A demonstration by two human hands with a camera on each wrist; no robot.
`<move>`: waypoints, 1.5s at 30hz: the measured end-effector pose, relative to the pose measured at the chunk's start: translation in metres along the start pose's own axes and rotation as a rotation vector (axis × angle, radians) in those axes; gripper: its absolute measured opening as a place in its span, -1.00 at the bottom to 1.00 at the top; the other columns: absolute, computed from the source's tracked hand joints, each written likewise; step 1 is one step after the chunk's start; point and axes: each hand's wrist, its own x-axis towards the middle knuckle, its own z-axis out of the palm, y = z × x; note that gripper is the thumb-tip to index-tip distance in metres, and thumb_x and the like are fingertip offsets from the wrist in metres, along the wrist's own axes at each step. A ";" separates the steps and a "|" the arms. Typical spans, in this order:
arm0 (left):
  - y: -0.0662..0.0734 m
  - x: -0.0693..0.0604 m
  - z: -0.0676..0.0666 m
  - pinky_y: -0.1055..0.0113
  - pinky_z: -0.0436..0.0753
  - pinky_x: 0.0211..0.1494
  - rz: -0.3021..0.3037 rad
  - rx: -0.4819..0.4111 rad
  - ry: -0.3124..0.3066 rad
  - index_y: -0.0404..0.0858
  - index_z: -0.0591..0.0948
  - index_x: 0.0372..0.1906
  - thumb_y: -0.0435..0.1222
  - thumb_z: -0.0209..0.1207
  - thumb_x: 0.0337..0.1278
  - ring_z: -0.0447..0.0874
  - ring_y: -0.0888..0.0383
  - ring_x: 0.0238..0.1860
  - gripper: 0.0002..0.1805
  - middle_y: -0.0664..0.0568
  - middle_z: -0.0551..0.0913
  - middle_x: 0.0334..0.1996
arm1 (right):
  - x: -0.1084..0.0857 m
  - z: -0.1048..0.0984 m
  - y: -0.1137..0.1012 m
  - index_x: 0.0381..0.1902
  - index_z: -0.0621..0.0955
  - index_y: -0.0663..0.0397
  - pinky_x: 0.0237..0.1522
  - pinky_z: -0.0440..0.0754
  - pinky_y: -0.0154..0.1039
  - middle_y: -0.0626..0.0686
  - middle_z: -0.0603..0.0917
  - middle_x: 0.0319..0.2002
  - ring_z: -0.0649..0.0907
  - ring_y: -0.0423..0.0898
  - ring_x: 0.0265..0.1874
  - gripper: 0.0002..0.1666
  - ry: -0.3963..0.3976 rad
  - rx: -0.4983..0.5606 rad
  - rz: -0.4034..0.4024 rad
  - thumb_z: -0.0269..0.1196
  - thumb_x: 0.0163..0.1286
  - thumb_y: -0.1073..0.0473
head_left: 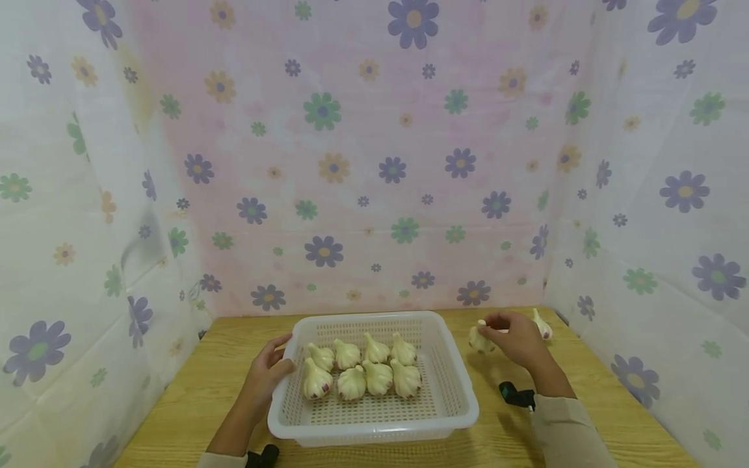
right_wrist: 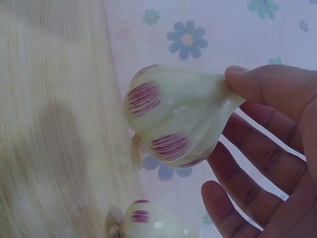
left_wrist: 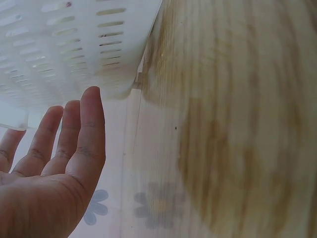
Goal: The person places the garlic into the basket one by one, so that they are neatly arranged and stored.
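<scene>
A white plastic basket [head_left: 374,430] with slotted walls stands on the table, several garlic bulbs [head_left: 378,377] lying inside it in two rows. At its left rim, my left hand [head_left: 266,377] rests against the side. The left wrist view shows that hand's fingers [left_wrist: 91,134] nearly straight beside the basket's slotted wall. To the right of the basket, my right hand [head_left: 517,338] pinches a garlic bulb [right_wrist: 173,114] by its neck between thumb and fingers. This bulb has purple streaks and dry roots, and is held above the table.
Another garlic bulb [head_left: 543,325] lies on the wooden table [head_left: 193,383] near its back right corner, beyond my right hand. Flower-printed cloth [head_left: 374,195] encloses the table at the back and both sides. Dark wrist devices [head_left: 517,395] sit at both wrists.
</scene>
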 end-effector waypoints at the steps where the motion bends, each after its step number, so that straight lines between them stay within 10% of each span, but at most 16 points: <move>1: 0.000 0.000 0.000 0.01 0.80 -0.04 0.004 0.000 -0.001 -0.06 0.35 0.51 -0.43 0.14 0.25 0.69 -0.16 0.08 -0.30 -0.33 0.51 0.31 | 0.001 -0.001 -0.001 -0.03 0.71 -0.06 -0.11 0.73 0.08 0.10 0.77 -0.01 0.71 0.16 0.03 -0.58 0.002 0.004 -0.002 0.33 0.42 -0.23; 25: -0.003 -0.003 0.000 0.01 0.81 -0.03 -0.003 -0.009 0.007 -0.10 0.33 0.52 -0.44 0.14 0.24 0.71 -0.12 0.06 -0.28 -0.36 0.50 0.31 | 0.015 -0.019 -0.058 0.02 0.71 -0.01 -0.07 0.76 0.05 0.06 0.78 -0.06 0.75 0.03 -0.08 -0.57 -0.023 0.071 -0.139 0.35 0.41 -0.18; 45: -0.003 0.001 0.000 0.00 0.81 -0.06 0.012 -0.005 0.006 -0.07 0.36 0.50 -0.44 0.13 0.27 0.71 -0.15 0.06 -0.31 -0.35 0.52 0.30 | 0.027 0.003 -0.115 -0.14 0.73 -0.17 -0.14 0.75 -0.14 -0.13 0.77 -0.25 0.72 -0.17 -0.25 -0.79 -0.080 0.170 -0.317 0.39 0.40 -0.10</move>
